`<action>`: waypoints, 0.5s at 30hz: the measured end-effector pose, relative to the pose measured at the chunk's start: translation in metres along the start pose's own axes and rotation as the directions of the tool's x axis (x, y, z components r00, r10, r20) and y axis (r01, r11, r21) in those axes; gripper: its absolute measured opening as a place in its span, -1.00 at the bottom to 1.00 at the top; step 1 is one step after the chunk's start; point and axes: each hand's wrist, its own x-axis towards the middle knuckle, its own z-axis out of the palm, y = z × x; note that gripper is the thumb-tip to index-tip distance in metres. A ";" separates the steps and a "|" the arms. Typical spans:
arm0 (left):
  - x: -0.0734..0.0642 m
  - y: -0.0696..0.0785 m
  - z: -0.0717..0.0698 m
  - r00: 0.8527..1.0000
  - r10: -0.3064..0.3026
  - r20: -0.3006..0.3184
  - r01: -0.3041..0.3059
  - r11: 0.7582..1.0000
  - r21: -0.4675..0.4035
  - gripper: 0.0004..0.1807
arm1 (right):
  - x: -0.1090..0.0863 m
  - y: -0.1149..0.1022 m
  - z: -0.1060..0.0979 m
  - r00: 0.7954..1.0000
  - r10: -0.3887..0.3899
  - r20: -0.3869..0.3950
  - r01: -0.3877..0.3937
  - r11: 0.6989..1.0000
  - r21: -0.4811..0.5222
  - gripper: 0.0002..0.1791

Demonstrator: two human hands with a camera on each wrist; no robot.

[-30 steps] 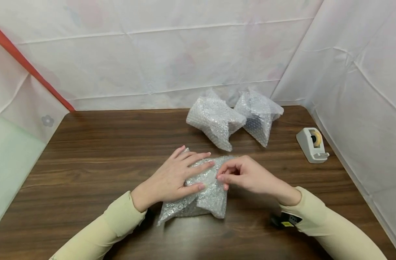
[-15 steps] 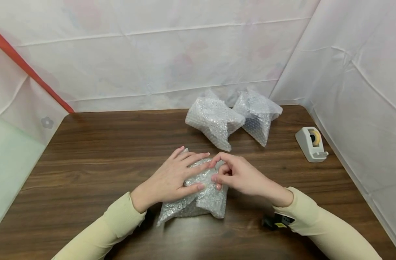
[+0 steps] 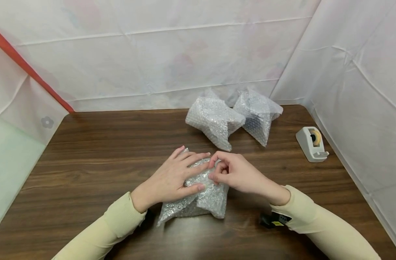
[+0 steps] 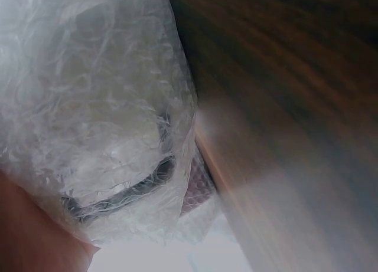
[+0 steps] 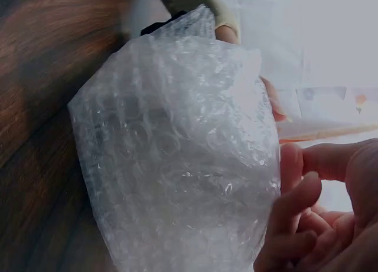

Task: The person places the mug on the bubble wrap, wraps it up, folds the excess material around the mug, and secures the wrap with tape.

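A bubble-wrapped package [image 3: 198, 204] lies on the wooden table in front of me. My left hand [image 3: 172, 177] rests on its top with the fingers spread. My right hand [image 3: 238, 173] is at the package's upper right, fingers bent and fingertips right at the wrap, its index fingertip close to the left hand's fingers. In the right wrist view the bent fingers [image 5: 289, 210] stand along the edge of the bubble wrap [image 5: 177, 148]; I cannot tell whether they pinch anything. Through the wrap [image 4: 88, 95], the left wrist view shows a dark curved band [image 4: 127, 195].
Two more bubble-wrapped bundles, one whitish [image 3: 214, 121] and one with something dark inside [image 3: 257, 113], stand at the back of the table [image 3: 120, 144]. A white tape dispenser [image 3: 312, 144] sits at the right edge. White sheets [image 3: 152, 65] hang behind and beside the table.
My right hand has shifted slightly left over the package, and its index finger has extended to near the left hand's fingers. The left hand and the package have stayed put.
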 end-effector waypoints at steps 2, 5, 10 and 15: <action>0.000 0.000 0.000 1.000 0.001 -0.002 -0.001 1.000 0.005 -0.34 | 0.001 -0.003 0.001 1.000 0.010 -0.011 -0.010 0.998 -0.058 -0.83; 0.000 0.000 0.000 1.000 -0.004 0.000 0.004 1.000 0.007 -0.35 | 0.002 -0.007 0.002 1.000 0.008 -0.030 -0.013 0.986 -0.164 -0.82; 0.000 0.001 0.000 1.000 -0.005 -0.003 0.005 1.000 0.012 -0.34 | 0.003 -0.014 0.002 0.999 0.003 -0.042 -0.018 0.934 -0.357 -0.78; 0.000 0.001 0.001 1.000 -0.005 -0.003 0.005 1.000 0.004 -0.35 | 0.001 -0.018 0.002 0.999 0.003 -0.043 -0.023 0.874 -0.485 -0.74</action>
